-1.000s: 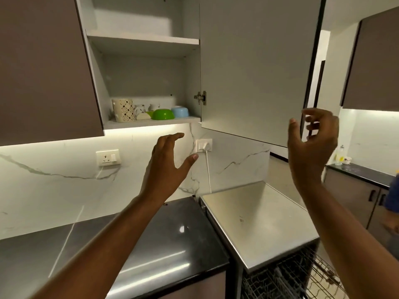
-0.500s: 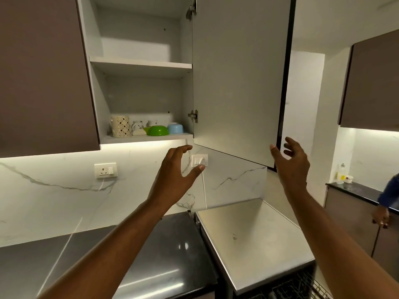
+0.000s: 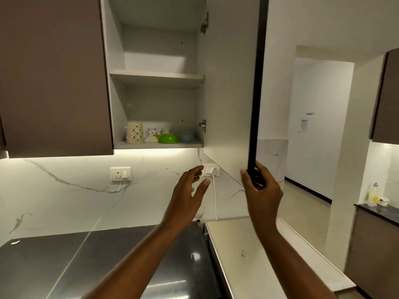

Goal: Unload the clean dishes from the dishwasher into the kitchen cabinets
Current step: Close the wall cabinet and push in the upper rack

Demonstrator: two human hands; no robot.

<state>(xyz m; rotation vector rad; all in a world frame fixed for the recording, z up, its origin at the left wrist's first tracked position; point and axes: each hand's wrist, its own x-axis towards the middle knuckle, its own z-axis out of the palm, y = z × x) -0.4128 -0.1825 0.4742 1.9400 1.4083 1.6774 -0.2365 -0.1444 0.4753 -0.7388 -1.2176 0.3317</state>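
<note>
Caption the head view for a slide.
Right hand grips open cabinet door; left hand hovers open.

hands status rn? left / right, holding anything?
Left hand: open, fingers spread, holding nothing, raised in front of the backsplash.
Right hand: gripping the lower corner edge of the open cabinet door.

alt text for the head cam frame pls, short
A person's right hand grips the bottom corner of an open wall cabinet door, while the left hand hovers open beside it, holding nothing. On the cabinet's lower shelf sit a patterned mug, a green bowl and a blue bowl; a dark countertop lies below.
</note>
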